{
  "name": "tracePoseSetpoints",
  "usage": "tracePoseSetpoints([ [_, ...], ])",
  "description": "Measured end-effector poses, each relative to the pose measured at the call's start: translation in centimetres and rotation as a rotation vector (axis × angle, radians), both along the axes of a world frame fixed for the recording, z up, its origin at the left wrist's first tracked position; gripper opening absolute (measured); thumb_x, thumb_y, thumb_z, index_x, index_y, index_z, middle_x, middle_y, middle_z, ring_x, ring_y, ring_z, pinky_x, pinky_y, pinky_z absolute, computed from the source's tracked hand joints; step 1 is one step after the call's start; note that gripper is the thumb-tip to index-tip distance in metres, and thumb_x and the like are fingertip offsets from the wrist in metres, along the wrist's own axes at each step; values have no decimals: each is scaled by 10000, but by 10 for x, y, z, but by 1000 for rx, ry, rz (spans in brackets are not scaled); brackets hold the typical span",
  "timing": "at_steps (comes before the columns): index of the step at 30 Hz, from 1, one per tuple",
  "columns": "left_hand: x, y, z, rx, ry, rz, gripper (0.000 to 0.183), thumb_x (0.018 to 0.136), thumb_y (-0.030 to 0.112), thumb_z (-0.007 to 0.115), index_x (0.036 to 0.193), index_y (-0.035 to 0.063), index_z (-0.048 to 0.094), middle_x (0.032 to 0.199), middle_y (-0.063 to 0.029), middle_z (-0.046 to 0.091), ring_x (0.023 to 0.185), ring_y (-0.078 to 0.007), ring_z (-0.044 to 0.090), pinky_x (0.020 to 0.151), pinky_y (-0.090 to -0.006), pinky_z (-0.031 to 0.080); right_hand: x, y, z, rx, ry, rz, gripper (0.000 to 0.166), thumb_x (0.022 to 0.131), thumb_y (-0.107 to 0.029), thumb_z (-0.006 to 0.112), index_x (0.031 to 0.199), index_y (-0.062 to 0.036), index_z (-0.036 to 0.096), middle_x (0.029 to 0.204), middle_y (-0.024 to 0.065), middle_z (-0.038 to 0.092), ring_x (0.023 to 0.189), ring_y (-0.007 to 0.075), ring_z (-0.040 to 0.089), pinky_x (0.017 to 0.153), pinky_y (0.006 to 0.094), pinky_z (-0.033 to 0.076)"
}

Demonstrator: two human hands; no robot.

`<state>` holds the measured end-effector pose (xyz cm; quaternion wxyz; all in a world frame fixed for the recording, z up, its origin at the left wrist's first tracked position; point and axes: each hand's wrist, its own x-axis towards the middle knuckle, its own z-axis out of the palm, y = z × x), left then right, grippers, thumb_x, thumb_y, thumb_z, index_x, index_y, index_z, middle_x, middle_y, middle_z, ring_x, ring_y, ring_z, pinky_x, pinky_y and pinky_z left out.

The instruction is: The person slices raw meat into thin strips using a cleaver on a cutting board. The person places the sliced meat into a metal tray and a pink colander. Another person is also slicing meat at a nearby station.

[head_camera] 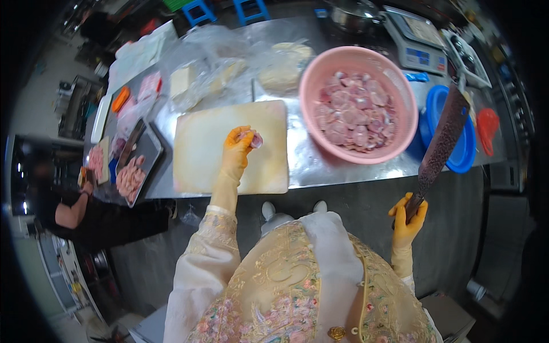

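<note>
My left hand, in an orange rubber glove, pinches a small piece of raw meat over a white cutting board. The board's surface is stained yellowish. My right hand, gloved alike, grips the dark handle of a large kitchen knife. Its broad, mottled dark blade points up and away from me, off the table's front edge, and overlaps the view of a blue plastic basin. Between the board and that basin stands a pink plastic colander basin with many raw meat pieces in it.
A metal tray with raw meat strips lies left on the steel table. Behind are plastic-bagged blocks, a digital scale and a steel pot. Another person works at the left with a knife.
</note>
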<state>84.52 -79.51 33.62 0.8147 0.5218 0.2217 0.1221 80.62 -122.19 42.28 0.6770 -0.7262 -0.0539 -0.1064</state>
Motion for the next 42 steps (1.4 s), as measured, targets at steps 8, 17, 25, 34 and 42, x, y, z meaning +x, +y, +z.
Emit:
tracePoseSetpoints([
  [8, -55, 71, -88, 173, 319, 335, 205, 853, 77, 676, 1007, 1, 565, 784, -44, 588, 653, -136, 570, 627, -263, 481, -12, 132, -1, 41, 219, 57, 387, 886, 36, 575, 1241, -21, 430, 749, 35, 531, 468, 72, 469, 427, 221, 384],
  [17, -73, 69, -82, 906, 253, 211, 203, 820, 64, 659, 998, -7, 591, 813, -120, 635, 713, -209, 616, 673, -323, 503, -41, 247, -41, -318, 356, 316, 376, 886, -39, 623, 1247, -15, 521, 738, 14, 594, 571, 64, 526, 512, 228, 436],
  [25, -95, 82, -101, 374, 202, 146, 184, 860, 130, 656, 984, -2, 627, 847, -125, 677, 721, -206, 652, 679, -311, 517, -48, 315, -87, -151, 788, 559, 341, 922, -142, 603, 1233, -57, 493, 677, 26, 549, 484, 90, 475, 441, 240, 383],
  [34, -116, 94, -77, 985, 177, 185, 222, 813, 78, 671, 1029, 30, 662, 1075, -160, 647, 911, -281, 648, 786, -362, 515, -42, 314, -87, -516, 585, 541, 302, 907, -167, 624, 1163, -36, 532, 727, 68, 593, 582, 133, 548, 535, 285, 446],
  [42, -126, 86, -92, 1039, -117, 102, 265, 803, -28, 640, 1057, 40, 666, 1100, -161, 641, 958, -322, 633, 840, -358, 510, -41, 329, -73, -574, 637, 583, 297, 907, -161, 604, 1162, -34, 519, 811, 144, 620, 734, 221, 609, 683, 336, 481],
])
